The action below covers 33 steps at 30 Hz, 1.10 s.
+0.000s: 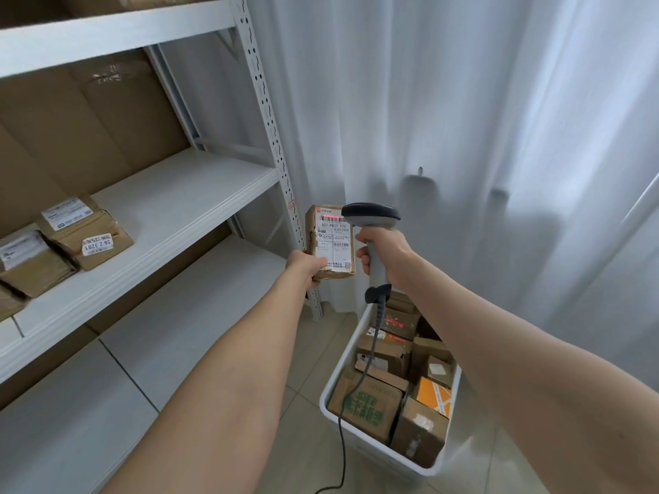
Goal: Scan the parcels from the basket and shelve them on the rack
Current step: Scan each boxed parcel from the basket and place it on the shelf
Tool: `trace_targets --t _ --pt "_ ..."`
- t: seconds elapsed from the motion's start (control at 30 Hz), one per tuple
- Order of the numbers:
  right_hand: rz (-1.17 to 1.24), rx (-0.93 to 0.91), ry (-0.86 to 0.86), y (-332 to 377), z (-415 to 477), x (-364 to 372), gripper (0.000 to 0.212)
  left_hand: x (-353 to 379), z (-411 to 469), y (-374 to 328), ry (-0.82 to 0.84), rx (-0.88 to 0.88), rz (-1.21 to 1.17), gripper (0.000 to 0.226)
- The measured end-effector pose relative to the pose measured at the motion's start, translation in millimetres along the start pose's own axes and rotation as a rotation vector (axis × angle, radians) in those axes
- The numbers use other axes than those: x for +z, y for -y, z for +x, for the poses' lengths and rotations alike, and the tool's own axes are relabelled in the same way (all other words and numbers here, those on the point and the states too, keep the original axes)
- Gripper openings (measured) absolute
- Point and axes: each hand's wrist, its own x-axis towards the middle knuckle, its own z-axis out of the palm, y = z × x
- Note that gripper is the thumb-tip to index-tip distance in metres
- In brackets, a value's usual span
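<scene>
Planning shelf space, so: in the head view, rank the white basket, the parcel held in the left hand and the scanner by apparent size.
1. The basket, clearly largest.
2. The held parcel and the scanner look about alike, so I leave them unranked.

Curtain, floor and cardboard around us

We see a sheer white curtain hanging in folds down to the pale tiled floor. Dim grey shapes show through it, too blurred for us to name, and flat brown cardboard sheets stand upright at left.
</scene>
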Motion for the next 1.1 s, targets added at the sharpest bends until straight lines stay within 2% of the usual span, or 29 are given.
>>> trace_targets --t 0.37,0.47,0.73,1.1 --pt "-0.086 0.019 0.037 10 -15 -2 0.004 -11 -11 0 -0.065 -0.02 0.045 0.025" --pt "-0.108 0.017 0.049 11 -19 -3 0.005 -14 -17 -1 -0.079 -0.018 0.057 0.017" --pt "-0.122 0.007 0.071 11 -28 -1 0.002 -21 -35 -1 -0.093 -0.013 0.038 0.018" --pt "-0.068 -0.023 0.134 13 -41 15 0.01 -39 -56 -2 -0.138 0.001 0.033 0.017"
